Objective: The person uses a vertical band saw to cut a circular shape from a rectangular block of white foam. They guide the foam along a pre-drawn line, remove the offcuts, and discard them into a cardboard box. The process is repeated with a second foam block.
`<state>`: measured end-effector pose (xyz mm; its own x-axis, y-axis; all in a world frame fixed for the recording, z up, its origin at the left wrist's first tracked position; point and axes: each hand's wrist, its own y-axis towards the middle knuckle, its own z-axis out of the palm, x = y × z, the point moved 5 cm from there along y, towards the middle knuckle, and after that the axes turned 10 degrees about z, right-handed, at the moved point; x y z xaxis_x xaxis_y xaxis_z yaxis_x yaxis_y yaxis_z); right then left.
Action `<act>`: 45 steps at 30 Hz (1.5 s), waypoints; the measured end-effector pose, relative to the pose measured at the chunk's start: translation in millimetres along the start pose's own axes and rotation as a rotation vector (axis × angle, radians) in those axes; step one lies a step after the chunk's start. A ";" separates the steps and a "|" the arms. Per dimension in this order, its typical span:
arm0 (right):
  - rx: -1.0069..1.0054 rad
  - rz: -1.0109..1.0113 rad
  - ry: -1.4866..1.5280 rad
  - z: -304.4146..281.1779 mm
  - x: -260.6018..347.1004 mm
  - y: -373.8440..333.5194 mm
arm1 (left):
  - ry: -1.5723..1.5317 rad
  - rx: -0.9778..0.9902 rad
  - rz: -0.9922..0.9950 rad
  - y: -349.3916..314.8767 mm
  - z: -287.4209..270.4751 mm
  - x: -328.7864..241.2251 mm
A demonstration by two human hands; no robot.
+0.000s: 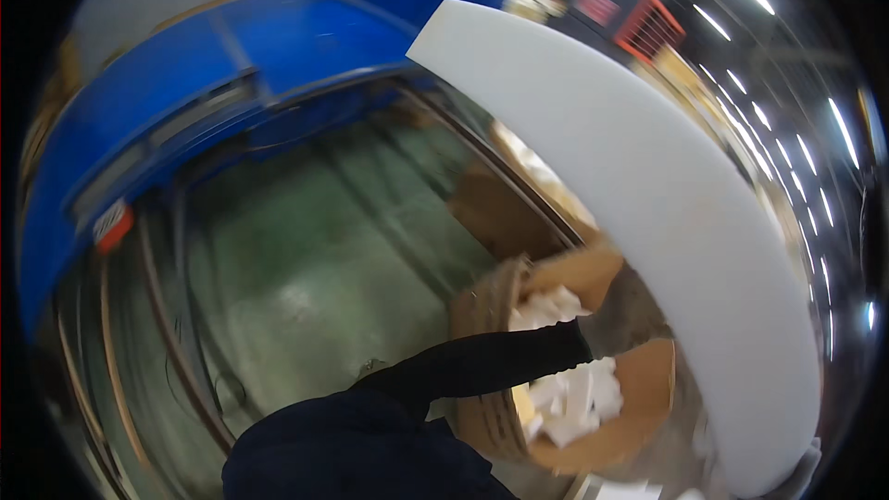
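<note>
A long, thick white foam slab (630, 167) slants across the right side, from the upper middle down to the lower right. My left arm, in a black sleeve, reaches across to it. My left hand (630, 315), in a grey glove, grips the slab's left edge; its fingertips are hidden by the foam. At the slab's lower end, my right hand (804, 474) shows only as a bit of grey glove wrapped against the corner. Below my left forearm stands a cardboard box (648, 380) with white foam scraps (579, 403) in it.
A large blue machine (306, 37) spans the upper left, with a red-and-white box (113, 227) at its edge. Metal rails (500, 162) run over the green floor (306, 268). Another cardboard box (495, 213) stands behind. An orange-red crate (651, 28) is at the upper right.
</note>
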<state>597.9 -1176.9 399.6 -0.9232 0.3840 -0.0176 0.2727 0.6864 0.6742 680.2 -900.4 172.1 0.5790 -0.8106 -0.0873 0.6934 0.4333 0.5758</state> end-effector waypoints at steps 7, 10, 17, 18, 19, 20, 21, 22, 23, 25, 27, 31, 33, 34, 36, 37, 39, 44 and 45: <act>-0.118 -0.281 0.213 203.8 48.7 139.2 | 0.332 -0.112 0.542 29.3 -57.9 -308.3; -0.099 -0.312 0.380 287.3 110.6 193.4 | 0.401 -0.125 0.678 44.5 -81.7 -441.0; -0.200 -0.568 0.392 521.8 338.8 343.3 | 0.703 -0.512 0.900 -41.5 -185.9 -725.8; -0.188 -0.601 0.421 564.0 363.7 360.1 | 0.883 -0.680 0.899 -78.1 -209.3 -747.9; -0.179 -0.622 0.431 605.7 383.9 371.9 | 1.306 -0.993 0.818 -121.2 -224.7 -757.0; -0.132 -0.627 0.406 639.2 403.3 383.6 | 1.726 -1.279 0.693 -163.0 -242.3 -761.4; -0.082 -0.635 0.403 668.9 424.3 393.2 | 1.848 -1.288 0.827 -212.0 -251.7 -756.7; -0.001 -0.575 0.299 696.4 438.0 403.3 | 1.963 -1.500 0.701 -230.6 -232.5 -744.5; 0.060 -0.525 0.235 709.2 462.0 413.1 | 2.006 -1.598 0.797 -267.3 -223.2 -753.1; 0.131 -0.679 0.391 721.6 477.1 407.4 | 2.277 -1.866 0.904 -360.7 -201.6 -792.4; -0.021 -0.580 0.391 732.6 461.8 418.4 | 2.381 -1.978 1.052 -385.1 -157.6 -834.1; 0.011 -0.552 0.395 770.3 442.8 479.7 | 2.876 -1.959 1.035 -354.3 -94.9 -956.5; -0.018 -0.570 0.388 788.5 420.4 503.8 | 3.060 -2.029 0.652 -349.8 -95.5 -1031.0; -0.112 -0.522 0.359 795.0 414.6 520.8 | 2.976 -2.091 0.455 -338.6 -107.7 -1063.9; -0.133 -0.447 0.353 824.8 409.2 524.5 | 2.904 -2.100 0.070 -355.6 -127.8 -1103.1; -0.124 -0.434 0.353 841.5 408.8 530.7 | 2.993 -2.011 -0.357 -363.1 -143.0 -1114.6; -0.086 -0.400 0.329 881.7 395.1 548.6 | 3.224 -1.795 -0.528 -352.4 -160.8 -1123.5; -0.135 -0.383 0.305 941.8 395.6 575.3 | 3.360 -1.809 -0.317 -328.9 -167.4 -1122.2; -0.103 -0.416 0.326 944.1 408.0 583.6 | 3.323 -1.868 -0.358 -329.0 -166.2 -1119.0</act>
<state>636.1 -36.6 88.7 -0.9883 -0.1303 -0.0792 -0.1466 0.6690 0.7287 -124.6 -70.4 -54.7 -0.9536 -0.2635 0.1456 -0.1501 0.8353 0.5289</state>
